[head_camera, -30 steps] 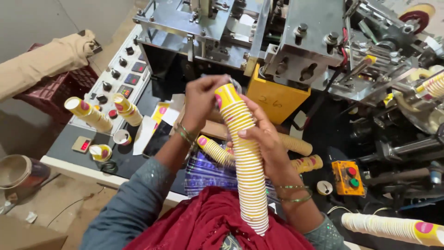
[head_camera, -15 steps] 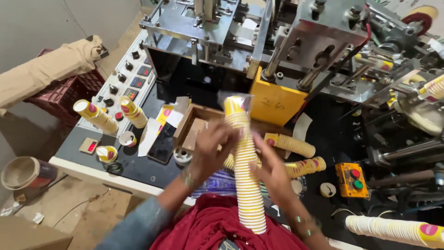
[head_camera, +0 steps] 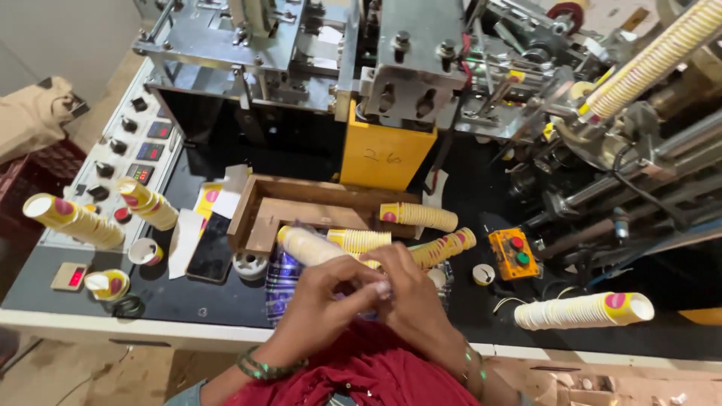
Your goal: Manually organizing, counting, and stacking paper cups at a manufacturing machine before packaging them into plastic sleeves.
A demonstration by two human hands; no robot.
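At the far left a short stack of yellow paper cups (head_camera: pixel 74 218) lies on its side near the grey control panel (head_camera: pixel 139 143), with a second short stack (head_camera: pixel 148 203) and a single cup (head_camera: pixel 144 252) just beside it. A dark phone (head_camera: pixel 210 246) lies flat next to a wooden tray (head_camera: pixel 301 207). In the middle, the left hand (head_camera: pixel 325 297) is curled shut around the long cup stack (head_camera: pixel 316 246), which lies tilted low across the black worktop (head_camera: pixel 188 293) just in front of the body. The right hand (head_camera: pixel 414 289) closes on the same stack from the other side, fingers touching the left hand's. To do this well, I would judge both hands should squeeze evenly so the cups stay nested and straight, without crushing the rims. More cup stacks (head_camera: pixel 417 216) lie behind the hands. Further right sit an orange button box (head_camera: pixel 513 252) and another lying stack (head_camera: pixel 583 310). The worktop is crowded, backed by a metal machine (head_camera: pixel 406 68) with a yellow block (head_camera: pixel 383 154); bare floor (head_camera: pixel 83 372) shows at lower left
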